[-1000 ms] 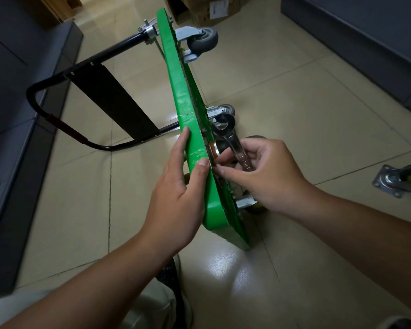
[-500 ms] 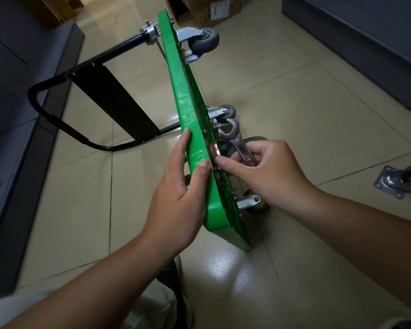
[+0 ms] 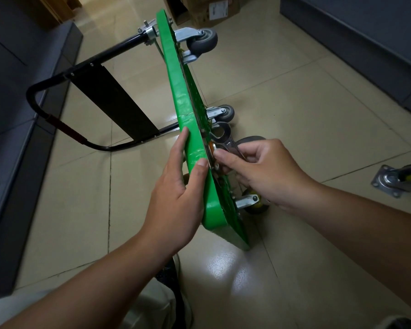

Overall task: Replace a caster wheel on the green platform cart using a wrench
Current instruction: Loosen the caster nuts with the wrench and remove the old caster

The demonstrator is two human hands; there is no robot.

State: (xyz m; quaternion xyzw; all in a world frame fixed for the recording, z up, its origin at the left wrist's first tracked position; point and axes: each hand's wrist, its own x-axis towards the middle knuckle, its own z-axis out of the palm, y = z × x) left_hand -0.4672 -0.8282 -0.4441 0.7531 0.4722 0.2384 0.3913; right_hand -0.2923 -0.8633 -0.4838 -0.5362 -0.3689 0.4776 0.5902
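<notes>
Green platform cart (image 3: 176, 74) tipped on its long edge, wrench (image 3: 224, 136) at a caster mount.

The cart stands on edge on the tiled floor (image 3: 318, 103), its underside turned to the right so the wheel fixings can be reached. The left hand (image 3: 178, 198) lies nearly flat, fingers straight along the far face and thumb across the rim; I'd say it is there to steady the deck against the turning force. The right hand (image 3: 266, 172) has its fingers curled round the wrench shaft, forefinger tip up against the fixing by the deck. The working end is hidden behind the hand, and the free open end points away. A loose caster (image 3: 399, 180) sits on the floor well to the right.
</notes>
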